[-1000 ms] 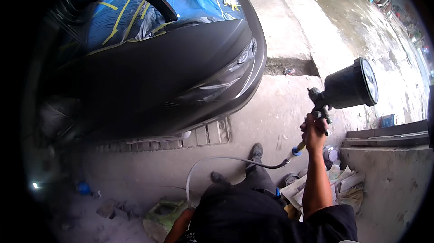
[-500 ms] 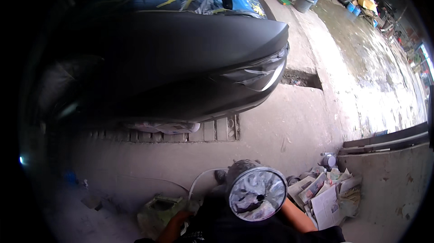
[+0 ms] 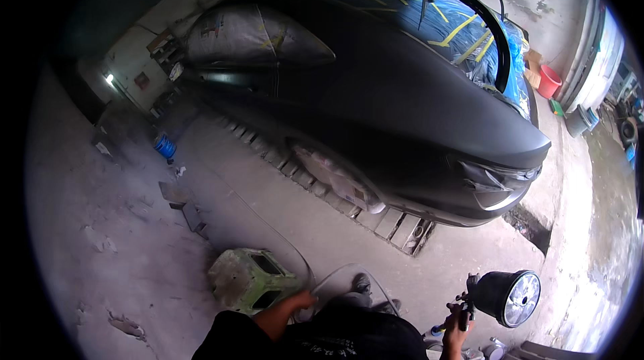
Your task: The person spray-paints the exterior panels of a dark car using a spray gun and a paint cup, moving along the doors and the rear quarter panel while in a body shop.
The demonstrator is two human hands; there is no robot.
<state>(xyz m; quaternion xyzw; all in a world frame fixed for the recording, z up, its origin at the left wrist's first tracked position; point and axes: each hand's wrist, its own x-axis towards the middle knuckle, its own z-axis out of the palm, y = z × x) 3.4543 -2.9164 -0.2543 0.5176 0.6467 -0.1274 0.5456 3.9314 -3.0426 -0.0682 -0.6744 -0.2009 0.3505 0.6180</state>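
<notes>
At the lower right, my right hand (image 3: 457, 328) is closed round a paint spray gun (image 3: 467, 301) with a big black cup (image 3: 498, 298). The cup's round end, smeared grey and white, faces right. A thin air hose (image 3: 359, 267) loops in front of my body. My left hand (image 3: 304, 301) is closed on this hose, beside a worn green plastic stool (image 3: 251, 276). Ahead stands a matte dark grey car (image 3: 376, 105). Plastic film wraps its wheel (image 3: 335, 175), and its side window (image 3: 251, 35) is covered too.
Blue film with yellow tape (image 3: 463, 28) covers the rear glass. A slatted floor grate (image 3: 396, 229) runs beneath the car's side, and a pit (image 3: 530, 226) opens near the bumper. A blue can (image 3: 164, 145) stands at left. A red bucket (image 3: 550, 80) sits far right.
My view has swung left, showing more of the car's side. The spray gun has moved from in front of my body out to the right. My left hand stays near the stool.
</notes>
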